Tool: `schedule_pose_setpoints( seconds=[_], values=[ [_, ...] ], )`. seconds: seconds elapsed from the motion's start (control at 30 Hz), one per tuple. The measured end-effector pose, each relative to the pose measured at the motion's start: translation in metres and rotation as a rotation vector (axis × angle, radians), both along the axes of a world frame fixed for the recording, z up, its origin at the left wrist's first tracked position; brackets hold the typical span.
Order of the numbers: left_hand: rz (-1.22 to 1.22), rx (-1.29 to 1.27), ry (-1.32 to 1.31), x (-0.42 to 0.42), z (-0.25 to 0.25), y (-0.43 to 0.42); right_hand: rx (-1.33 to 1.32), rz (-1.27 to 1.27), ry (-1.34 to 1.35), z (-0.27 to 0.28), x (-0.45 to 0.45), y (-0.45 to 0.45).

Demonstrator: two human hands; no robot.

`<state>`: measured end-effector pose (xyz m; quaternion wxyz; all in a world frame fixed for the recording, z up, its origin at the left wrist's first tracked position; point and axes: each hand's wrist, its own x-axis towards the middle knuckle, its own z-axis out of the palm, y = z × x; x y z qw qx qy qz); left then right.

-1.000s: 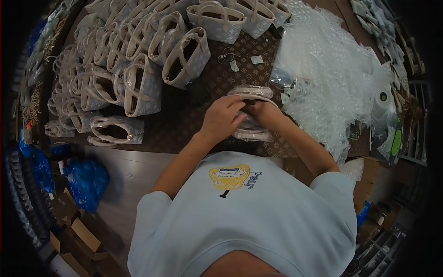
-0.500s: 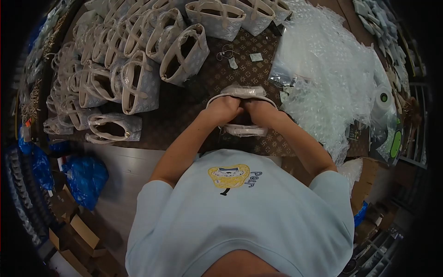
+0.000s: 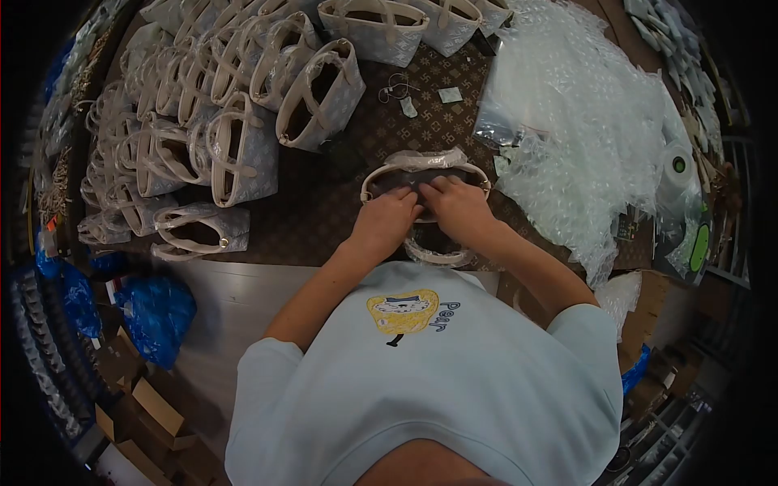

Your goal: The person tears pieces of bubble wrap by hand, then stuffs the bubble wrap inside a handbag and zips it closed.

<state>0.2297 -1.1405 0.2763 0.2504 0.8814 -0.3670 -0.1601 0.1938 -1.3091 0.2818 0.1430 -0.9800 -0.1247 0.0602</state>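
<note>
A handbag (image 3: 391, 175) with pale trim stands in front of me, its dark inside facing up. One plastic-wrapped handle (image 3: 433, 160) lies along the far rim, and the other handle (image 3: 442, 259) hangs toward my shirt. My left hand (image 3: 387, 217) is at the near rim, with its fingers bent over the edge into the opening. Close beside it, my right hand (image 3: 460, 212) grips the same edge, fingertips inside the bag. The two hands almost meet at the middle. My thumbs and the bag's near side are largely hidden.
Rows of similar handbags (image 3: 243, 154) crowd the table's left and back. Bubble wrap (image 3: 567, 146) is heaped on the right, beside a clear plastic roll (image 3: 677, 170). Small packets (image 3: 450, 95) lie on the patterned brown cloth (image 3: 381, 130). A blue bag (image 3: 154, 316) sits lower left.
Both hands have drawn back toward me from deeper inside the handbag, and their fingers now show at the near rim. The bag's mouth looks wider, and its near handle hangs lower.
</note>
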Motion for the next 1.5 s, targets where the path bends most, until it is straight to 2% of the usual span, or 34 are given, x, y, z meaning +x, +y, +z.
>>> schedule_pose_setpoints(
  seconds=[0.07,0.17,0.3,0.37,0.47,0.6,0.67,0.8,0.93,1.0,1.03,1.1,1.13,1.2,1.27,1.33,1.4,1.43,1.47,1.5],
  values=[
    [-0.018,-0.095,-0.039,0.001,-0.011,-0.002,0.028,0.062,0.128,-0.009,-0.001,-0.001],
    [-0.067,-0.112,-0.111,0.005,-0.02,-0.004,0.038,0.126,0.057,-0.011,0.002,-0.002],
    [-0.093,-0.038,-0.192,0.01,-0.035,-0.012,0.05,0.189,0.094,-0.019,0.008,-0.005],
    [-0.087,0.284,0.244,0.017,-0.031,-0.023,0.029,0.11,0.558,-0.018,0.019,-0.006],
    [-0.162,0.423,0.388,0.035,-0.028,-0.033,-0.016,0.161,0.56,-0.036,0.031,-0.008],
    [-0.195,0.37,0.365,0.044,-0.048,-0.03,-0.011,0.151,0.663,-0.031,0.041,-0.01],
    [-0.196,0.523,0.513,0.046,-0.045,-0.037,-0.038,0.136,0.703,-0.031,0.039,-0.008],
    [-0.18,0.418,0.365,0.047,-0.047,-0.034,0.041,0.068,0.609,-0.034,0.038,-0.01],
    [-0.156,0.448,0.28,0.031,-0.031,-0.037,0.167,0.016,0.5,-0.029,0.026,-0.014],
    [-0.012,0.153,-0.13,0.017,-0.026,-0.037,0.218,0.0,0.472,-0.029,0.023,-0.013],
    [-0.021,0.153,-0.136,0.018,-0.028,-0.039,0.199,-0.006,0.465,-0.03,0.024,-0.013],
    [0.02,-0.066,-0.117,0.016,-0.036,-0.036,0.191,-0.014,0.465,-0.033,0.021,-0.012],
    [0.02,-0.058,-0.112,0.019,-0.039,-0.034,0.206,-0.045,0.421,-0.036,0.019,-0.01],
    [-0.035,0.072,0.093,0.031,-0.045,-0.032,0.224,-0.064,0.384,-0.037,0.018,-0.009],
    [-0.02,0.029,0.048,0.036,-0.05,-0.032,0.262,-0.034,0.348,-0.028,0.022,-0.014],
    [-0.018,0.113,0.124,0.037,-0.051,-0.032,0.241,-0.019,0.334,-0.028,0.02,-0.016],
    [0.003,0.097,0.158,0.038,-0.051,-0.033,0.453,-0.036,0.001,-0.023,0.01,-0.016],
    [0.003,0.081,0.187,0.036,-0.047,-0.03,0.456,-0.023,0.012,-0.018,0.006,-0.016],
    [0.012,0.083,0.196,0.032,-0.038,-0.026,0.588,-0.078,0.025,-0.01,0.003,-0.016],
    [0.006,-0.021,0.145,0.03,-0.025,-0.022,0.715,-0.134,0.031,-0.001,0.0,-0.018]
  ],
)
